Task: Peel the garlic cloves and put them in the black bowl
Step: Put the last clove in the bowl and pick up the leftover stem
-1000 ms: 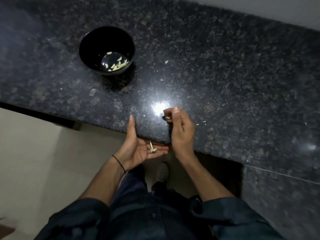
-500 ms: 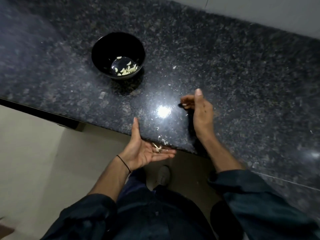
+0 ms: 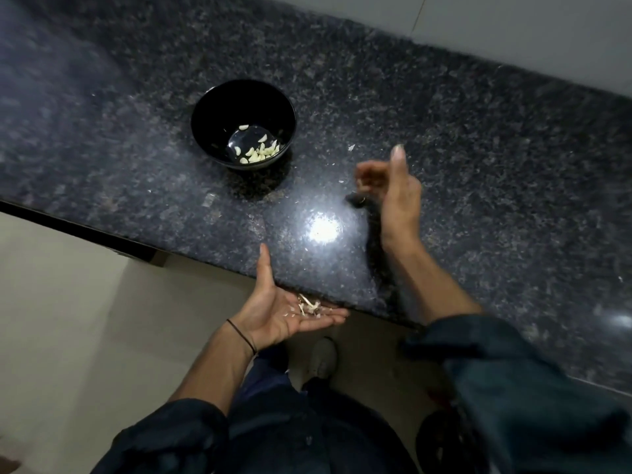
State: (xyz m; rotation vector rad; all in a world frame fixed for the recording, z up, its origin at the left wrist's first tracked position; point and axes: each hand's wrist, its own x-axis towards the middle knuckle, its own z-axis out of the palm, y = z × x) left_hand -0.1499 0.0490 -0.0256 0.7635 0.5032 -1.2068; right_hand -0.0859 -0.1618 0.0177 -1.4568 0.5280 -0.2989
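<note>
The black bowl [image 3: 222, 107] stands on the dark granite counter [image 3: 478, 148] with several peeled garlic cloves [image 3: 260, 152] in its bottom. My left hand [image 3: 284, 313] lies palm up at the counter's front edge, fingers straight, with dry garlic peel scraps [image 3: 307, 306] on the palm. My right hand [image 3: 393, 193] hovers over the counter to the right of the bowl. It is blurred, thumb pointing up and fingers curled inward. Whether those fingers hold anything is hidden by the blur.
Small white peel flecks [image 3: 351, 147] lie scattered on the counter between the bowl and my right hand. A bright light glare [image 3: 323, 228] sits near the front edge. A pale wall [image 3: 513, 29] runs behind the counter, and beige floor [image 3: 68, 319] lies below left.
My right hand has moved away from the left hand, up and to the right over the counter. The left hand stays palm up at the edge with peel scraps.
</note>
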